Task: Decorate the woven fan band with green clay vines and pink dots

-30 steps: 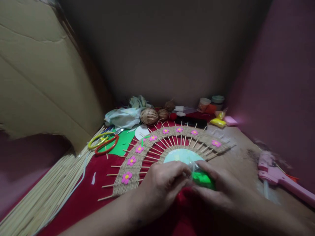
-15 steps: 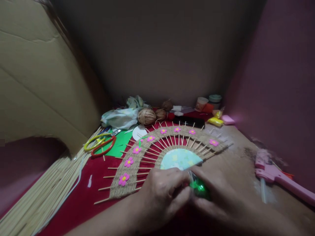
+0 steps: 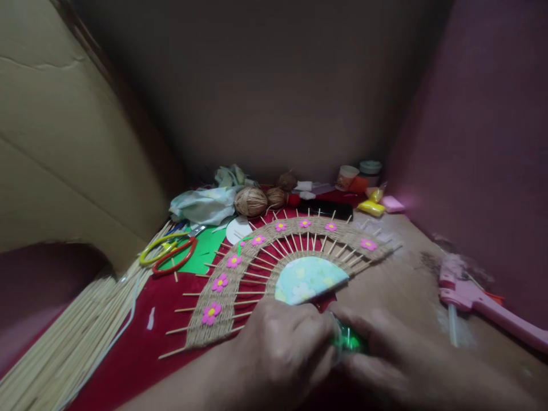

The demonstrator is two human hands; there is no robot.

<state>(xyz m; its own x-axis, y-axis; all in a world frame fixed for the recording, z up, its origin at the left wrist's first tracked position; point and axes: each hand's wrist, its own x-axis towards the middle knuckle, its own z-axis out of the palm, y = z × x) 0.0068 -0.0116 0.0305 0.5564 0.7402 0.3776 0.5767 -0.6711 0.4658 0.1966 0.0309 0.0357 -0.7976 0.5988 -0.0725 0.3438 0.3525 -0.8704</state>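
Our left hand [image 3: 295,345], right hand [image 3: 387,345] pinch shiny green packet [image 3: 351,341]. Looks light, soft, maybe slippery; we best grip edges.

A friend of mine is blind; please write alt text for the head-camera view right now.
A person's left hand and right hand hold a shiny green packet before a fan-shaped twine weaving decorated with pink flowers. Scissors and thin sticks lie to the left, a pink glue gun to the right.
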